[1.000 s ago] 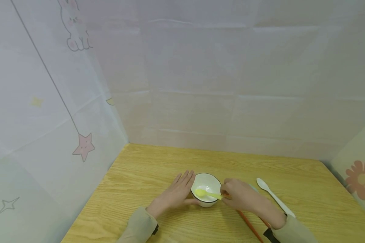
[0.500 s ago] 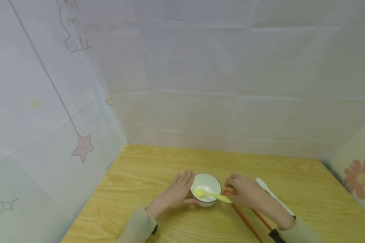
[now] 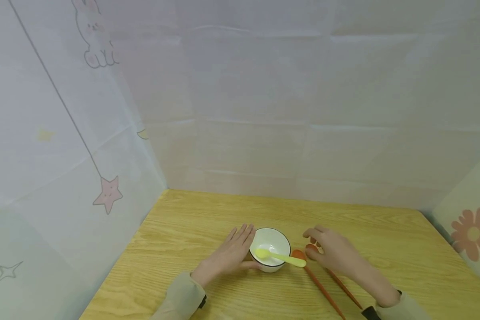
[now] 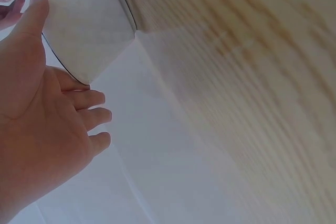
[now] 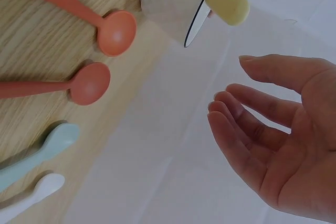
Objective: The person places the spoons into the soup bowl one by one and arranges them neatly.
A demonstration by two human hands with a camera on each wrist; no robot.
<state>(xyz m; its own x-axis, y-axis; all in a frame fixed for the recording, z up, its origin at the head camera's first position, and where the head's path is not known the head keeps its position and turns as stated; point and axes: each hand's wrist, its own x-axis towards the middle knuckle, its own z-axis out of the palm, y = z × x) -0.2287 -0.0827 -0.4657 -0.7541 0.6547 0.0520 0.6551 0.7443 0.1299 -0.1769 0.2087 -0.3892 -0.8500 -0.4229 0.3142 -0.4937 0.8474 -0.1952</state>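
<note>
My left hand (image 3: pixel 229 254) is touching the bowl (image 3: pixel 270 268), fingers straight; my right hand (image 3: pixel 333 250) is hovering empty, loosely curved, right of it; the yellow spoon (image 3: pixel 281 257), probably light, is leaning out of it, inviting a handle (image 3: pixel 298 262) pinch.

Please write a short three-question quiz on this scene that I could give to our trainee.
1. True or false: the right hand grips the bowl.
2. What colour is the spoon resting in the bowl? A) green B) yellow C) white
3. In the right wrist view, how many spoons lie on the table?

Key: 1. False; the left hand touches it. 2. B. 3. Four.
</note>
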